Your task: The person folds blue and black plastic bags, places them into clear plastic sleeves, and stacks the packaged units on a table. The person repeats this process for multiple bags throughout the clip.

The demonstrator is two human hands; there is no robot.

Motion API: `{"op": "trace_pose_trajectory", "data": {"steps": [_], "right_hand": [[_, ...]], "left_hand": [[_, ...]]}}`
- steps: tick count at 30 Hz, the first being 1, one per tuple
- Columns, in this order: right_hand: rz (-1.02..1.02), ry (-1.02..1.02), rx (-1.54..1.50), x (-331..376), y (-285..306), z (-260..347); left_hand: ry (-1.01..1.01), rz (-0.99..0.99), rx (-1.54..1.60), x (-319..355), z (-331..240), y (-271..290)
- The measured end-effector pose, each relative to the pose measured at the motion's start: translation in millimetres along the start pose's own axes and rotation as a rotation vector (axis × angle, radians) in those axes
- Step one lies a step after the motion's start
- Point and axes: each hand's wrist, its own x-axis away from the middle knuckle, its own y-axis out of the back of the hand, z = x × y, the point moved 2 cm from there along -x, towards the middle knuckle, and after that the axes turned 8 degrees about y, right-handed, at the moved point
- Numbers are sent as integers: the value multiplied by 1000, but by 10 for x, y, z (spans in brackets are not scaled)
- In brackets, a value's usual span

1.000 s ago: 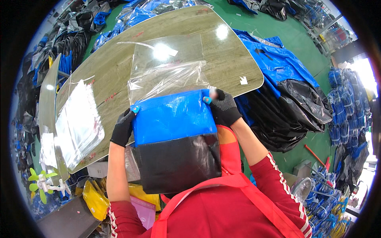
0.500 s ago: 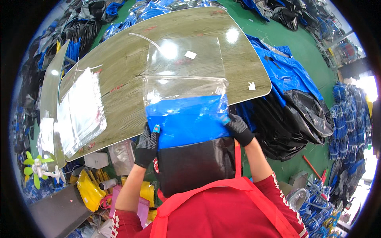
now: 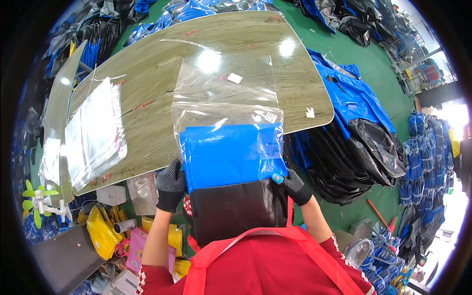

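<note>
A folded tarp, blue at the far part [image 3: 226, 152] and black at the near part, lies in front of me. Its blue end sits inside a clear plastic bag [image 3: 196, 114], which rests on the table with its far part spread flat. My left hand [image 3: 171, 186], in a black dotted glove, is curled at the tarp's left edge; its thumb and fingertips are hidden. On the right edge, my right hand [image 3: 295, 187] grips the tarp, its blue-tipped thumb on top and its fingers beside and below. The near black part rests against my red apron [image 3: 260, 255].
A wood-patterned table [image 3: 147, 59] with rounded corners carries a stack of clear bags [image 3: 96, 132] at left. Blue and black tarps [image 3: 344, 142] are heaped beside it on the right. A small green fan [image 3: 37, 202] and yellow packets [image 3: 103, 233] are at lower left.
My left hand has shifted left and its thumb has left the tarp's top. My right hand has moved nearer along the edge. The blue part shows flatter inside the bag.
</note>
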Motion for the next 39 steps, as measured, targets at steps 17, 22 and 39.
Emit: {"op": "trace_pose_trajectory", "data": {"steps": [17,22,39], "right_hand": [[95,178,-208,599,-572,99],[-162,-230,-31,655,-455,-155],[19,-84,-200,541,-383,-187]], "left_hand": [[87,497,869,833,-265,105],[374,440,1081,937,-137,-271],[278,371,996,940,-205,-62]]}}
